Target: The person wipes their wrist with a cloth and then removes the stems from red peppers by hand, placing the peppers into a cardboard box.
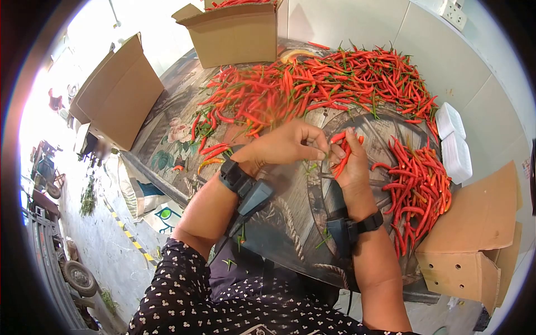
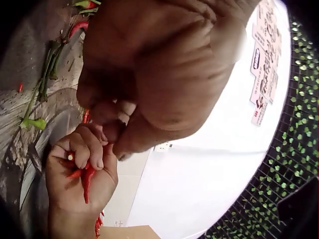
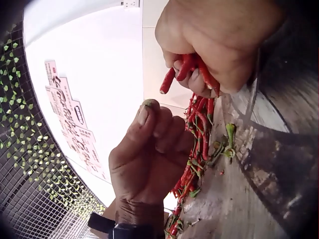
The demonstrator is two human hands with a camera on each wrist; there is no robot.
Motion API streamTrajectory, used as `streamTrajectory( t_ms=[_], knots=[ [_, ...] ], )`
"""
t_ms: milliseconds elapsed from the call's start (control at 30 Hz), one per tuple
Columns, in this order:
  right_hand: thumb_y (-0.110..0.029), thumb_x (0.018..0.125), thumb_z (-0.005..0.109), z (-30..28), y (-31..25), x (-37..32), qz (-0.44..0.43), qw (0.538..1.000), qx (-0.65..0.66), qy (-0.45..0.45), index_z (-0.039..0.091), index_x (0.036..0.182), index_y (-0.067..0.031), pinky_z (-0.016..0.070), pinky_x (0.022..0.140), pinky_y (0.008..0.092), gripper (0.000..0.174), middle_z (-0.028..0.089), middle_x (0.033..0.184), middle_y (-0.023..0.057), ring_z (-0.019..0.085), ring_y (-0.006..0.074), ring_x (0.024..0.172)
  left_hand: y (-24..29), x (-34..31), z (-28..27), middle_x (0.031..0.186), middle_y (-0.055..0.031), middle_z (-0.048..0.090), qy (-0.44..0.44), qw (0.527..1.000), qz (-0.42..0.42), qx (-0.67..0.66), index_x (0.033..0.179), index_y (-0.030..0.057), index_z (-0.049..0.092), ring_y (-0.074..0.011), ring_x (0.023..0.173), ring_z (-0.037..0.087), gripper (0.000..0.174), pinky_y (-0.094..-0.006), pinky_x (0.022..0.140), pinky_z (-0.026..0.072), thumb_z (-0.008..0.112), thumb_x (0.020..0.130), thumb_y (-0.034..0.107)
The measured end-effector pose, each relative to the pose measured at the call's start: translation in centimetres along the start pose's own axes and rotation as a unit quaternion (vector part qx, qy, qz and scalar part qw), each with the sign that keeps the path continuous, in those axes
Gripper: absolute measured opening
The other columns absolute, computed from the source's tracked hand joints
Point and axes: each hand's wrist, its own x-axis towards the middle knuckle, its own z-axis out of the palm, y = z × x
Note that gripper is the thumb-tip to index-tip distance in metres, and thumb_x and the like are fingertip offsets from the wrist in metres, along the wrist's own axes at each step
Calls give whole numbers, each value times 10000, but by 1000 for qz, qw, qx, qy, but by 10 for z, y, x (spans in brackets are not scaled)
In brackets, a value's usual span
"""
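Note:
In the head view my right hand [image 1: 353, 174] holds several red chili peppers [image 1: 342, 163], their tips poking out between the fingers. The right wrist view shows the stemless ends of these held chilies [image 3: 185, 68] at close range. Just left of them, my left hand [image 1: 287, 143] has thumb and forefinger pinched together, with a small green chili stem [image 3: 148, 102] at the fingertips. Its palm side fills the top of the left wrist view. A big pile of chilies with green stems [image 1: 368, 75] lies beyond the hands, and a smaller pile of red chilies [image 1: 416, 192] to the right.
Cardboard boxes stand at the back [image 1: 237, 42], at the left [image 1: 120, 97] and at the front right [image 1: 469, 223]. White foam trays [image 1: 456, 151] sit by the wall. Loose green stems [image 1: 241, 239] lie on my lap, others on the patterned table [image 1: 298, 204].

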Motion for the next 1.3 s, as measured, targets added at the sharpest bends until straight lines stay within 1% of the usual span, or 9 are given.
streamTrajectory(
  t_ms=[100, 533, 600, 633, 833, 967, 1033, 1133, 1300],
  knots=[
    [-229, 885, 552, -1, 1, 0, -4, 1000, 24, 0, 513, 826, -99, 310, 409, 203, 148, 510, 682, 1, 403, 71, 486, 0, -2, -8, 758, 42, 561, -55, 992, -107, -36, 854, 23, 622, -37, 704, 495, 105, -196, 616, 396, 623, 830, 125],
    [-220, 873, 552, -1, 3, 1, -16, 1000, -19, -8, 512, 807, -88, 314, 408, 220, 153, 539, 667, 42, 427, 92, 478, -23, 3, -15, 824, -7, 611, 140, 981, -92, 98, 903, 19, 620, -100, 732, 539, 147, -255, 685, 438, 617, 800, 124],
    [-231, 870, 551, 0, 2, 0, -17, 1000, -17, -2, 514, 804, -84, 318, 411, 227, 166, 545, 671, 49, 427, 96, 479, -25, 2, -28, 973, -116, 607, 245, 858, 34, 450, 960, 36, 600, -226, 881, 561, 211, -333, 795, 433, 614, 777, 140],
    [-242, 867, 549, 1, 2, -1, -14, 1000, -19, 4, 515, 800, -80, 321, 414, 235, 179, 550, 675, 56, 428, 99, 479, -24, 1, -30, 1149, -166, 519, 260, 839, -5, 477, 1054, 78, 582, -322, 1060, 472, 323, -431, 884, 377, 617, 751, 183],
    [-250, 862, 544, 5, 1, -2, -11, 1000, -22, 18, 515, 801, -79, 326, 429, 241, 184, 535, 657, 51, 427, 103, 481, -42, 4, -31, 1266, -114, 424, 280, 729, -11, 624, 1159, 123, 551, -348, 1131, 404, 475, -532, 907, 321, 632, 710, 254],
    [-241, 861, 541, 2, 3, 0, -16, 999, -31, 14, 514, 802, -79, 325, 427, 240, 174, 532, 656, 47, 426, 103, 480, -34, 5, -37, 1243, -114, 448, 216, 748, -65, 624, 1071, 126, 601, -342, 1136, 401, 394, -473, 898, 348, 636, 700, 258],
    [-233, 857, 544, 3, 2, 0, -13, 999, -32, 14, 513, 801, -79, 321, 424, 239, 167, 532, 659, 48, 430, 104, 481, -39, 5, -39, 1033, -111, 550, 182, 778, -17, 601, 831, 103, 653, -313, 1023, 482, 215, -421, 812, 410, 642, 656, 227],
    [-232, 854, 548, 3, 2, -1, -13, 1000, -22, 0, 512, 801, -79, 322, 426, 236, 166, 534, 667, 47, 436, 107, 482, -37, 5, -37, 836, -103, 607, 88, 851, -7, 518, 743, 71, 639, -299, 832, 565, 146, -381, 693, 449, 617, 648, 179],
    [-234, 846, 552, -4, 2, 3, -6, 1000, 13, -14, 508, 822, -74, 333, 429, 240, 168, 549, 693, 54, 462, 127, 509, -15, -5, -31, 729, -57, 608, -6, 932, -87, 351, 815, 46, 629, -197, 668, 583, 121, -320, 634, 467, 602, 716, 111]
  ],
)
